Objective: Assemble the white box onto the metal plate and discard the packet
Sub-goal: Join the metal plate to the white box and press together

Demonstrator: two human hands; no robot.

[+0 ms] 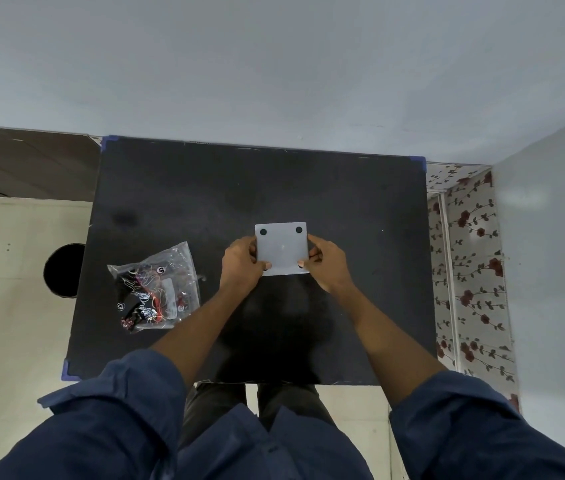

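A flat, pale grey square metal plate (pixel 281 247) with two dark round holes near its far edge is held over the middle of the black table (pixel 204 188). My left hand (pixel 242 265) grips its left edge and my right hand (pixel 326 263) grips its right edge, thumbs on top near the lower corners. A clear plastic packet (pixel 156 287) lies on the table to the left, holding black and red parts and a white piece that may be the white box. It is apart from both hands.
A round black bin opening (pixel 64 270) shows past the table's left edge on the cream floor. Blue tape marks the table corners (pixel 418 162). A grey wall stands behind, and floral-patterned covering (pixel 471 271) runs along the right side.
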